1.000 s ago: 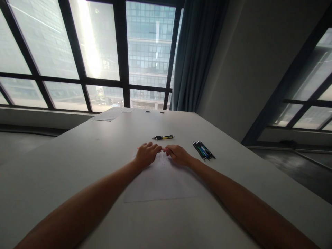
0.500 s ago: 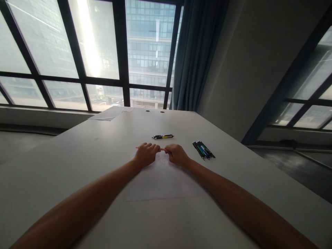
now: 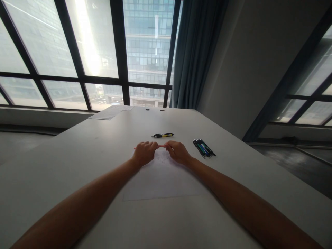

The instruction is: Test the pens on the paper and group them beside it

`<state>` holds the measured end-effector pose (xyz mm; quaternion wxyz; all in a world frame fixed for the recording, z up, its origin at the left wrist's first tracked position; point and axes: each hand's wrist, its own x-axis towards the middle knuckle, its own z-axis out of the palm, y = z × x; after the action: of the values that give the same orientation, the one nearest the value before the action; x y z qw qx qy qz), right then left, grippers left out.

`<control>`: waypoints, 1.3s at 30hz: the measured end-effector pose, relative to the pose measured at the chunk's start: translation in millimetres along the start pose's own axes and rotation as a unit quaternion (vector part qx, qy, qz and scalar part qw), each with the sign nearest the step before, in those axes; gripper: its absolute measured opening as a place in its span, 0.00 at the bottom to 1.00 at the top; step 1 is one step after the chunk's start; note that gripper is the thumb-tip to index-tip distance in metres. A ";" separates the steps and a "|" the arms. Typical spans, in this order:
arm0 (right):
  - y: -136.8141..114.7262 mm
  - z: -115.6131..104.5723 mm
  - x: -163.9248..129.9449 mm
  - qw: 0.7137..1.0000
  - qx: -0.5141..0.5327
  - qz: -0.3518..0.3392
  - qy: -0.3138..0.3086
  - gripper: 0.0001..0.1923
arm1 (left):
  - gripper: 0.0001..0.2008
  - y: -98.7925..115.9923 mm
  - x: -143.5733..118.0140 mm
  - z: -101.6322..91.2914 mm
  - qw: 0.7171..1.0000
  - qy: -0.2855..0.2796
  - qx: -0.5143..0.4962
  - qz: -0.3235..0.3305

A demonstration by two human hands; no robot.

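A thin orange-red pencil [image 3: 161,146] lies level between my two hands, above a white sheet of paper [image 3: 160,183]. My left hand [image 3: 145,153] is wrapped round its shaft, and a short end pokes out to the left. The fingers of my right hand [image 3: 177,151] pinch the pencil's right end; whether they also hold something small is hidden. Small dark specks or marks [image 3: 163,158] show on the paper just below the gap between my hands. Beyond my hands lie black and yellow pens [image 3: 163,135], side by side.
Right of my right hand, several dark pens [image 3: 203,148] with green, blue and white parts lie in a bundle. Other papers [image 3: 110,112] rest at the far left of the white table [image 3: 103,138]. Two round dark discs [image 3: 147,109] are near its far edge.
My right hand's fingers have shifted and turned slightly on the pencil's end, looking less curled. My left hand keeps its grip. The view has tilted a little.
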<state>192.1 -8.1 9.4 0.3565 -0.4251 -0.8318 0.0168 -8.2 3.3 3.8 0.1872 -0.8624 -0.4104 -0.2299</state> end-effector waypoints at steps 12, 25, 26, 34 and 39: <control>0.1 6.9 0.7 0.994 0.096 0.034 0.039 0.12 | 0.12 3.3 0.5 -4.0 1.000 -0.027 0.003 -0.003; -3.6 5.3 2.5 0.986 0.150 0.043 0.064 0.06 | 0.12 5.0 0.7 -4.5 0.999 -0.039 -0.014 -0.018; -4.5 4.8 2.7 0.986 0.148 0.040 0.070 0.05 | 0.12 5.1 0.7 -4.5 0.999 -0.038 -0.020 -0.019; -6.3 4.5 3.8 0.977 0.178 0.026 0.112 0.05 | 0.13 4.1 0.2 -0.2 0.998 -0.044 -0.022 -0.033; 1.7 8.4 3.3 0.974 0.199 0.088 0.059 0.15 | 0.15 2.7 -0.3 2.9 0.999 -0.027 -0.021 -0.041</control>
<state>186.9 -2.3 4.5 0.4795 -0.4173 -0.7486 0.1886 -5.5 3.0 0.9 0.1486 -0.8544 -0.4455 -0.2224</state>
